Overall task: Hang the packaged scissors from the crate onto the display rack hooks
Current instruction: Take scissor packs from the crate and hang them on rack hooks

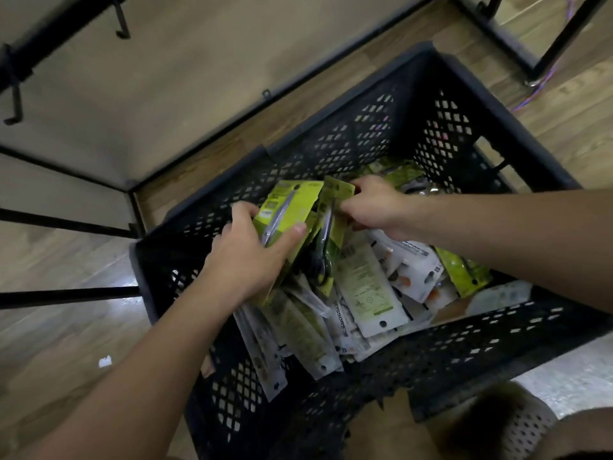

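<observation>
Left grip [245,257] is curled round a green pack of scissors [288,207] — thumb on the front, fingers behind. Right grip [371,207] pinches the top of a second green pack [335,197] just beside it. Both packs are low inside the black crate [497,346], on top of a big pile of packs [365,293], some white, some green. Up at the left, two rack hooks [122,26] show — both bare. So I think most of the job is left: lots of packs to hang.
</observation>
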A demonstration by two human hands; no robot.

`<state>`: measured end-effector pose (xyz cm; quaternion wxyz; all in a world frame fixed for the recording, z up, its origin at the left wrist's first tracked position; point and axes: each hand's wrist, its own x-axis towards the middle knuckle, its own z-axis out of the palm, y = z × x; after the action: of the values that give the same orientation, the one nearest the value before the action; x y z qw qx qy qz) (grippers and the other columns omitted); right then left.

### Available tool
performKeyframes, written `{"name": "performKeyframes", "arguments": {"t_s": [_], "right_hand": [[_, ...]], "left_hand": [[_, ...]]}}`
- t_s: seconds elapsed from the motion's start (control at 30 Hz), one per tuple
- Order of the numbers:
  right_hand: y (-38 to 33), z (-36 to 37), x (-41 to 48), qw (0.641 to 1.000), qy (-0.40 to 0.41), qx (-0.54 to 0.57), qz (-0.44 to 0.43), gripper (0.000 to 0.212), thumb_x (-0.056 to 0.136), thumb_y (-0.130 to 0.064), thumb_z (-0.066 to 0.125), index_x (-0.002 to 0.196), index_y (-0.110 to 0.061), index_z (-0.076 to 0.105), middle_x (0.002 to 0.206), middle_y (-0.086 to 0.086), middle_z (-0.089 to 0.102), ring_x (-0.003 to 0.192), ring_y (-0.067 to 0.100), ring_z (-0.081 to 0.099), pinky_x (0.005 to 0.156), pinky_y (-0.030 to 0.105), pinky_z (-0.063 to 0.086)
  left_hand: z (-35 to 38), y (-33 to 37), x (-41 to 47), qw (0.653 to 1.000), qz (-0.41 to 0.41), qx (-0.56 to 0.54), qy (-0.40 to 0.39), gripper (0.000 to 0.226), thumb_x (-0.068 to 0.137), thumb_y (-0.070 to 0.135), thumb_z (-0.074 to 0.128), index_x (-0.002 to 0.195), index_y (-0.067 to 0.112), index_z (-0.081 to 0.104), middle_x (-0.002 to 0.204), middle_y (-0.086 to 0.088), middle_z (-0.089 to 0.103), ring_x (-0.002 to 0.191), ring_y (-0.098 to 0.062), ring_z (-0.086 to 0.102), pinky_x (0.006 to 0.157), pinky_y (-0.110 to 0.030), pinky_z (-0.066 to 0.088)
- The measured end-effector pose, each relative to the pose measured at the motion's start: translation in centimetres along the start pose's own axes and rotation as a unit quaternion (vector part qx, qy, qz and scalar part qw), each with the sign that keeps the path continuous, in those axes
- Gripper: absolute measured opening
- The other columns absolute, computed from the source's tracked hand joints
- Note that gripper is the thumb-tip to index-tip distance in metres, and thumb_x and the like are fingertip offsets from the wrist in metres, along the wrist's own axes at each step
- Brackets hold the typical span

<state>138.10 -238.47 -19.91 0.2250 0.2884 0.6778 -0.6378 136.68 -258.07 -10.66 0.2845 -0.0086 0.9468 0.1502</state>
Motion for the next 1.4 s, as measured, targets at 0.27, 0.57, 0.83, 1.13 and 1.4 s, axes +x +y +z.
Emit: {"name": "performKeyframes", "arguments": {"t_s": [0.27, 0.57, 0.83, 1.13, 1.4], "right_hand": [[0.8, 1.4, -0.4, 0.993, 0.065, 0.080, -0.053, 0.023, 0.092, -0.001, 0.062, 0.102, -0.022, 0.063, 0.096, 0.004, 0.072, 0.088, 0.024, 0.071, 0.076, 0.039, 0.062], [0.0, -1.0, -1.9, 0.955, 0.202, 0.187, -0.113, 0.013, 0.097, -0.011, 0.059, 0.104, -0.012, 0.069, 0.087, -0.007, 0.076, 0.074, 0.005, 0.072, 0.070, 0.027, 0.061], [-0.2, 0.5, -4.2, 0.958, 0.150, 0.225, -0.095, 0.013, 0.098, -0.014, 0.056, 0.101, -0.017, 0.068, 0.092, -0.004, 0.077, 0.085, 0.016, 0.073, 0.073, 0.033, 0.060], [-0.2, 1.2, -5.1, 0.970, 0.102, 0.203, -0.081, 0.026, 0.090, 0.002, 0.050, 0.098, -0.013, 0.071, 0.092, 0.000, 0.078, 0.082, 0.018, 0.074, 0.070, 0.038, 0.062], [-5.9, -1.4, -10.3, 0.969, 0.109, 0.195, -0.103, 0.014, 0.097, -0.004, 0.061, 0.105, -0.003, 0.073, 0.102, 0.022, 0.076, 0.085, 0.034, 0.072, 0.077, 0.051, 0.062]], "left_hand": [[-0.1, -0.1, -0.4, 0.985, 0.012, -0.167, 0.034, 0.024, 0.101, 0.035, 0.063, 0.116, 0.025, 0.046, 0.096, 0.008, 0.062, 0.084, -0.009, 0.061, 0.063, -0.028, 0.044], [0.0, -0.3, 0.2, 0.952, -0.028, -0.302, -0.032, 0.024, 0.105, 0.014, 0.049, 0.121, 0.026, 0.062, 0.114, 0.001, 0.075, 0.110, -0.022, 0.069, 0.103, -0.044, 0.051], [-0.1, -0.4, -0.8, 0.921, -0.056, -0.381, -0.050, 0.027, 0.107, 0.010, 0.046, 0.122, 0.019, 0.066, 0.112, -0.005, 0.077, 0.107, -0.026, 0.073, 0.100, -0.051, 0.056], [-0.5, -1.6, -1.8, 0.911, -0.078, -0.403, -0.041, 0.025, 0.106, 0.011, 0.048, 0.119, 0.022, 0.067, 0.109, -0.002, 0.078, 0.104, -0.024, 0.074, 0.095, -0.049, 0.058], [-4.3, -0.1, -4.5, 0.888, -0.064, -0.454, -0.023, 0.024, 0.107, 0.017, 0.048, 0.117, 0.028, 0.066, 0.112, 0.003, 0.076, 0.108, -0.022, 0.071, 0.100, -0.050, 0.054]]}}
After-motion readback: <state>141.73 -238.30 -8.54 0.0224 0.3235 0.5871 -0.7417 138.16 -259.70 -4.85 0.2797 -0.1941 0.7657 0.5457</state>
